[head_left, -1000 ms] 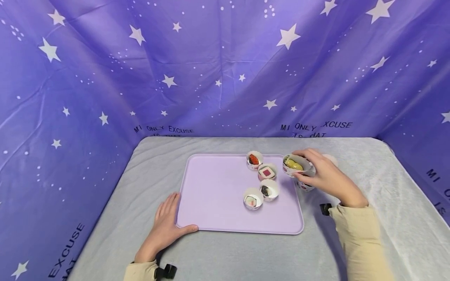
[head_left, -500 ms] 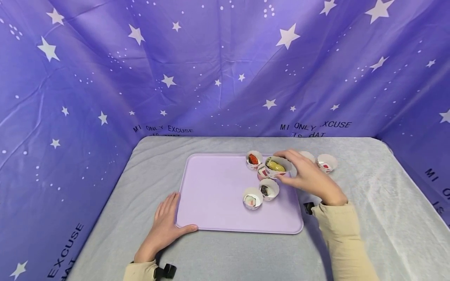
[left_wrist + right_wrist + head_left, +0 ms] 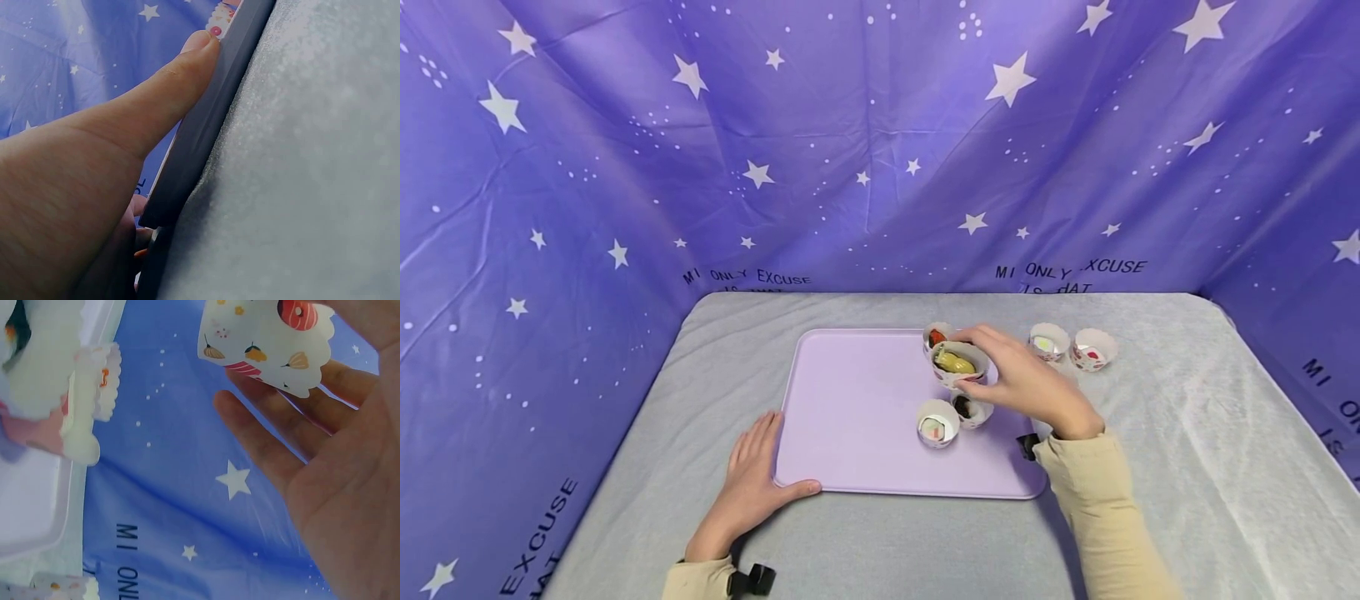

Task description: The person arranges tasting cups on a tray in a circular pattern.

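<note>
My right hand (image 3: 1026, 385) pinched the cup (image 3: 958, 364) above the tray (image 3: 857, 417), fingers curled round its rim to keep it level, while my flat left hand (image 3: 752, 483) steadied the tray's corner

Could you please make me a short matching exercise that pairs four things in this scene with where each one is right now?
Things:
1. cup with the yellow piece
2. left hand
3. two paper cups
4. lilac tray

Places:
A. on the grey cloth, right of the tray
B. flat on the grey cloth
C. held by the right hand over the tray
D. at the tray's near left corner

Pairs: 1-C, 2-D, 3-A, 4-B
</note>
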`<action>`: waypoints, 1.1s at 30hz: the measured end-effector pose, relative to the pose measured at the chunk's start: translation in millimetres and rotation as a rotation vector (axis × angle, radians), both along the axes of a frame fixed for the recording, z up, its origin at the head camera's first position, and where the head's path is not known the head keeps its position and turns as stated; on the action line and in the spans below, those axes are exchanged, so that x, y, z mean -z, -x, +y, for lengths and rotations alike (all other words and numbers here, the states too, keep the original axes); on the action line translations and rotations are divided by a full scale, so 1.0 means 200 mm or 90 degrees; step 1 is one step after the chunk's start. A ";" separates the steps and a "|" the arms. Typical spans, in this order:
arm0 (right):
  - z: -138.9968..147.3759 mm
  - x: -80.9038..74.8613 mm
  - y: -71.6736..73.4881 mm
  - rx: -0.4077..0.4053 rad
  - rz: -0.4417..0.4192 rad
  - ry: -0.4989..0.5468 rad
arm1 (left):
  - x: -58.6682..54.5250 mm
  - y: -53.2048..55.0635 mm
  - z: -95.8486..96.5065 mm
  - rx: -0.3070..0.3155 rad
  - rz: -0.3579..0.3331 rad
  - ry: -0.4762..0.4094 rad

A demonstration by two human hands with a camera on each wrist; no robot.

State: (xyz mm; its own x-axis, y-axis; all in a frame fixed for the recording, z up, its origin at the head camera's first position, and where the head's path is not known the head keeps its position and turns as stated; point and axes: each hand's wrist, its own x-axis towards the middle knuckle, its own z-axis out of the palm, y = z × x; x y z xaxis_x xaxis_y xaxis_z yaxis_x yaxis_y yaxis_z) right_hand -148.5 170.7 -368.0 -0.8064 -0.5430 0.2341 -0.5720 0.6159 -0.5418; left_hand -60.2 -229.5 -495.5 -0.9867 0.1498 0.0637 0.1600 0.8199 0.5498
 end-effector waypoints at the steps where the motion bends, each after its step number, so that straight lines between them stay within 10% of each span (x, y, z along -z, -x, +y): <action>1: -0.01 0.00 0.00 -0.004 -0.001 0.001 | 0.00 0.00 0.00 0.000 0.000 0.000; 33: -0.33 0.12 -0.01 -0.097 -0.013 -0.049 | 0.00 0.00 0.00 0.001 -0.009 0.000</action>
State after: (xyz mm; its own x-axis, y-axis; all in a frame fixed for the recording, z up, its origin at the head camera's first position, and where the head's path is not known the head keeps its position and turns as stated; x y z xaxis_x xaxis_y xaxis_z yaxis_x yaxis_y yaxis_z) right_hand -147.3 104.6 -391.1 -0.7172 -0.6754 0.1715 -0.6513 0.5622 -0.5097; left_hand -60.2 -229.7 -494.7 -0.9873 0.1511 0.0496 0.1531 0.8195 0.5523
